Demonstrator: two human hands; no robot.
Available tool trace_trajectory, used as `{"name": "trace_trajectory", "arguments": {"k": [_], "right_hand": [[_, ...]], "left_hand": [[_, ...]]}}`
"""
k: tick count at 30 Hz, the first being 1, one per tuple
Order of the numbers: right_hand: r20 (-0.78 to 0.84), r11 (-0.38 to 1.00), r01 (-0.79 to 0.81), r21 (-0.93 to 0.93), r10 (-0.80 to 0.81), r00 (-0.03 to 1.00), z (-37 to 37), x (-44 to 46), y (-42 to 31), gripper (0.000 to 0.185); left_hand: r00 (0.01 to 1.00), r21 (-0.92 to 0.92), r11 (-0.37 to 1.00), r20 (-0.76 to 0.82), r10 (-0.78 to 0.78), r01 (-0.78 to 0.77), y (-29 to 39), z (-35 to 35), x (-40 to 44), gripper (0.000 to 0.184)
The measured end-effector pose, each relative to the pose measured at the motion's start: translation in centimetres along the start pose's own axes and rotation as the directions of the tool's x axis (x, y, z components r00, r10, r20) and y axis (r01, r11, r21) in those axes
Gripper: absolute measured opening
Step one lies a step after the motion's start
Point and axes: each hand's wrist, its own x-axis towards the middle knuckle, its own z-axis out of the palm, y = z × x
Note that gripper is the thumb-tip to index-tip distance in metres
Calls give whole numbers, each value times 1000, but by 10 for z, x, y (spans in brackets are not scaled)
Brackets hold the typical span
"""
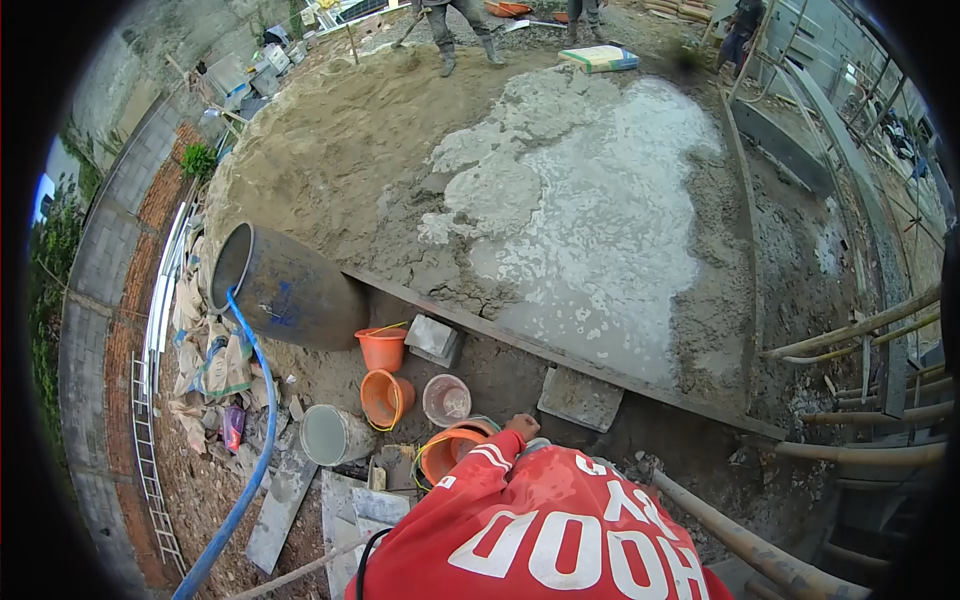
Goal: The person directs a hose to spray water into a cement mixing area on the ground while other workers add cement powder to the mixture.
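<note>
My left hand (522,427) shows small at the end of a red sleeve with white cuff stripes, its fingers curled in. What it holds, if anything, is too small to make out. It is just right of an orange bucket (437,458) and a greyish bucket rim partly behind it. My right hand cannot be made out; the red hoodie (570,520) fills the bottom centre. Left of my hand stand a pale pinkish bucket (446,400) and two more orange buckets (381,349) (385,398), one tilted. A grey round container (335,436) is farther left.
A large drum (290,290) holds the end of a blue hose (262,430). A long board (560,365) edges wet grey mix (610,230) and sand (320,150). Concrete blocks (580,398) sit below it. Poles (770,555) lie right. People stand at the top; a bag (600,59) lies there.
</note>
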Motion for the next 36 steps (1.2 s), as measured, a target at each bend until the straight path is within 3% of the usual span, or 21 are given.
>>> {"name": "trace_trajectory", "arguments": {"k": [5, 7, 8, 13, 18, 20, 22, 26, 28, 32, 36], "right_hand": [[-12, 997, -33, 65, 33, 999, 14, 24, 26, 65], [-28, 999, 15, 30, -14, 1000, 16, 28, 28, 64], [-110, 995, 100, -5, -100, 989, 5, -8, 5, 60], [-15, 999, 47, 15, -47, 999, -1, -22, -4, 46], [-128, 1000, 22, -20, -24, 991, 4, -24, -5, 45], [-161, 999, 15, -45, -23, 987, -2, -30, -7, 47], [76, 999, -20, 31, 17, 997, -19, -58, -32, 67], [57, 997, -68, 47, 66, 996, -19, -64, -35, 68], [-37, 999, 0, 33, 1, 999, -14, -62, -31, 59], [42, 1000, 12, 5, -12, 999, 0, -22, 0, 46], [-40, 998, 41, 57, -39, 998, 5, -18, 5, 34]], "left_hand": [[999, -66, 997, 35, -26, 29, -23, 13, 18, 30], [999, -52, 998, 46, -25, 27, -26, 14, 20, 29], [998, -51, 998, 49, -29, 31, -28, 14, 22, 29], [999, -66, 998, 36, -20, 23, -19, 5, 16, 26], [999, -125, 992, 50, -20, 26, -10, -2, 14, 25], [1000, -70, 998, 29, 10, -8, -10, -3, 14, 25], [999, -63, 998, 32, 30, -28, -10, -2, 15, 22], [997, -49, 997, 42, 67, -65, -16, 4, 19, 19], [997, -47, 996, 33, 75, -73, -23, 9, 22, 19], [996, 10, 996, 6, 86, -86, -24, 12, 16, 19], [994, -34, 994, 7, 106, -105, -38, 20, 25, 19]]}}
